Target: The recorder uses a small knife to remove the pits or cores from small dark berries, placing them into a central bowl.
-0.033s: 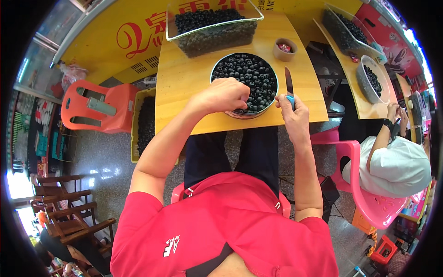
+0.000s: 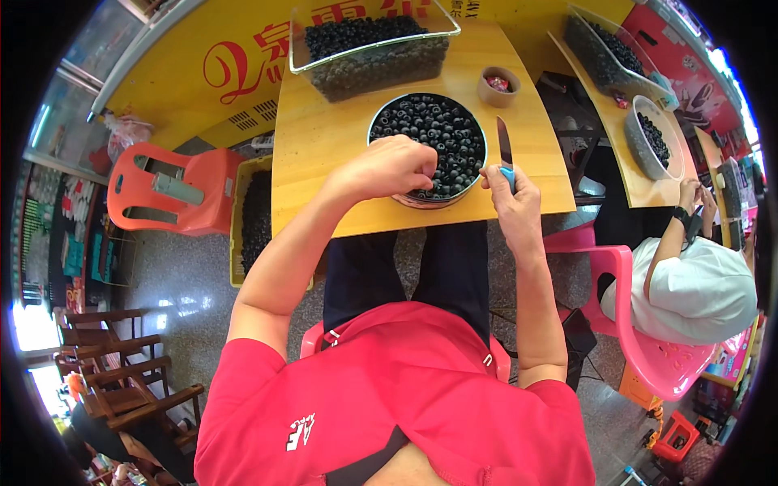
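Table [image 2: 324, 130] upper center, bowl [image 2: 444, 201] on it.
Left hand [image 2: 397, 166] over bowl's lower left, fingers curled, can't tell if loaded; right hand [image 2: 516, 198], right of center, closed on knife [image 2: 505, 146]; probably berries [image 2: 454, 134] in bowl.

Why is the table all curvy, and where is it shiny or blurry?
Head view, whole picture: the fisheye lens curves the table edges, with black corners; head view, left: light glints off the floor, and white glare washes out bits of both rims; head view, middle: the knife and right hand look fairly sharp.
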Available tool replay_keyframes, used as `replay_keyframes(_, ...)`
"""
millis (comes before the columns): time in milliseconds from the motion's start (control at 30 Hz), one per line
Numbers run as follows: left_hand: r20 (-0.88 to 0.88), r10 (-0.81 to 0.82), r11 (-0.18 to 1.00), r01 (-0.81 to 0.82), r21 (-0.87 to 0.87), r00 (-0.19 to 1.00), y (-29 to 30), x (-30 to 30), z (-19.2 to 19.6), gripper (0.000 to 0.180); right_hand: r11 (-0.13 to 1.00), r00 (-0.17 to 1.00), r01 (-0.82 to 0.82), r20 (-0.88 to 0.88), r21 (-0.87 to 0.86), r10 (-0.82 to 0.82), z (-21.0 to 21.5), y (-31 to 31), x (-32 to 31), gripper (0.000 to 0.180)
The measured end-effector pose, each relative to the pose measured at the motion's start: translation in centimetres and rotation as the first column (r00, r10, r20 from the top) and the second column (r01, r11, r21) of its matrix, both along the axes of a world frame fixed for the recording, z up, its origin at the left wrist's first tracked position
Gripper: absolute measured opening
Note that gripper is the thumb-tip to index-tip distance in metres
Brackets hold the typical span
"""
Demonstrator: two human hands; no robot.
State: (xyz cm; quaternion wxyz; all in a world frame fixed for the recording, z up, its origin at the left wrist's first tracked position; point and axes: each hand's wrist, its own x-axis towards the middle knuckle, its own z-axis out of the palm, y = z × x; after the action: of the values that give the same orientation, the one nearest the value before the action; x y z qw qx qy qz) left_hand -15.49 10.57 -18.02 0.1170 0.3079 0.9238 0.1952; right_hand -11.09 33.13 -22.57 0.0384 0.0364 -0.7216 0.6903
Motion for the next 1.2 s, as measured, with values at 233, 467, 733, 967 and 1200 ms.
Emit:
replay_keyframes(233, 0.302, 0.018, 0.720, -0.222, 0.658, 0.953, -0.9, 1.9, 0.3, 0.016, 0.963, 0.981, -0.156, 0.078, -0.219, 0.177, 1.6, -2.9, 0.8, 0.016)
replay_keyframes(467, 0.189, 0.079, 0.673, -0.192, 0.714, 0.979, 0.3, 4.5, 1.5, 0.032, 0.893, 0.959, -0.218, 0.083, -0.394, 0.271, 2.6, -4.7, 0.9, 0.019)
replay_keyframes(733, 0.141, 0.196, 0.445, -0.216, 0.869, 0.970, 0.7, 5.4, -2.3, 0.023, 0.666, 0.905, -0.170, 0.153, -0.726, 0.398, 2.2, -4.9, 1.1, 0.022)
replay_keyframes(967, 0.147, 0.229, 0.482, -0.243, 0.842, 0.962, 0.1, 5.7, -2.1, 0.016, 0.844, 0.934, -0.226, 0.140, -0.486, 0.330, 2.8, -4.9, 1.1, 0.018)
replay_keyframes(1200, 0.390, 0.010, 0.225, -0.382, 0.896, 0.921, 0.5, 6.3, -2.3, 0.015, 0.775, 0.889, -0.255, 0.175, -0.579, 0.423, 3.3, -4.4, 1.2, 0.016)
